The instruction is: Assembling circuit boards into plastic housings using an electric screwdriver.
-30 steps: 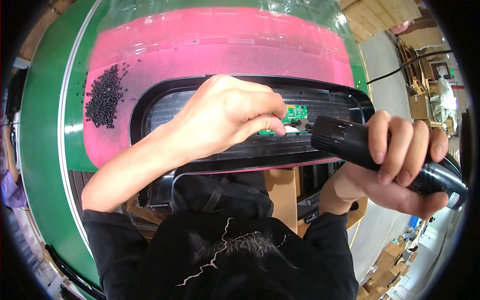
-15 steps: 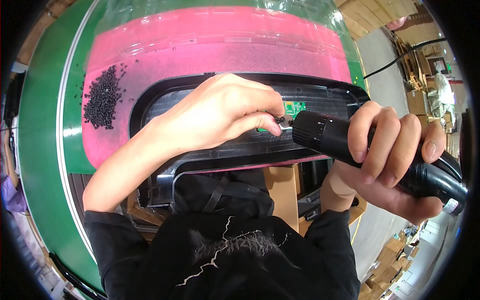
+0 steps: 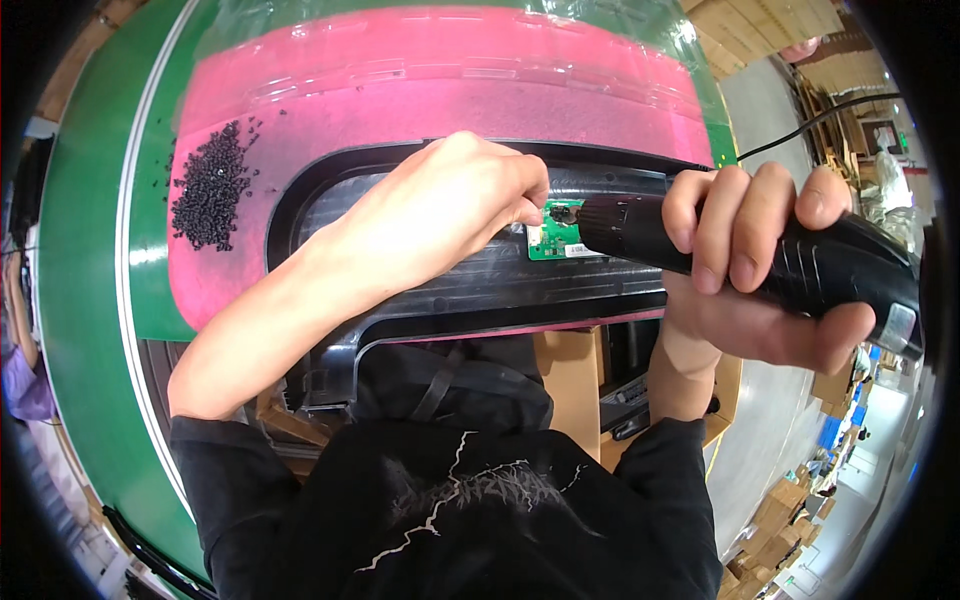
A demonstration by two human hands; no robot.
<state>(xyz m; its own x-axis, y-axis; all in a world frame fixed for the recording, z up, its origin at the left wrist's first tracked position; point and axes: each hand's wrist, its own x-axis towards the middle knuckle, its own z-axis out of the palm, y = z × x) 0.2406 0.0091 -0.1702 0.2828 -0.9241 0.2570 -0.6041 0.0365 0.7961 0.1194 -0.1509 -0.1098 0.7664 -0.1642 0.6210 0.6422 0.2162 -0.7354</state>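
My right hand (image 3: 745, 235) wraps round a black electric screwdriver (image 3: 635, 228), which lies nearly level with its nose pointing left. The nose reaches over a small green circuit board (image 3: 550, 246) inside a long black plastic housing (image 3: 480, 285). At the board's left edge, the thumb and fingers of my left hand (image 3: 455, 195) are pinched together. Whatever is between those fingertips, if anything, is hidden. Small dark pieces show at the screwdriver's nose, too small to tell apart.
A heap of small black screws (image 3: 212, 190) lies on the pink mat (image 3: 340, 110) at the left. Clear plastic (image 3: 440, 45) covers the mat's far part. An open cardboard box (image 3: 567, 385) stands below the housing, near my body. A black cable (image 3: 820, 122) hangs at the right.
My left fingers have drawn a little up and left, and more of the circuit board shows. The screwdriver and my right hand have shifted slightly up and left.
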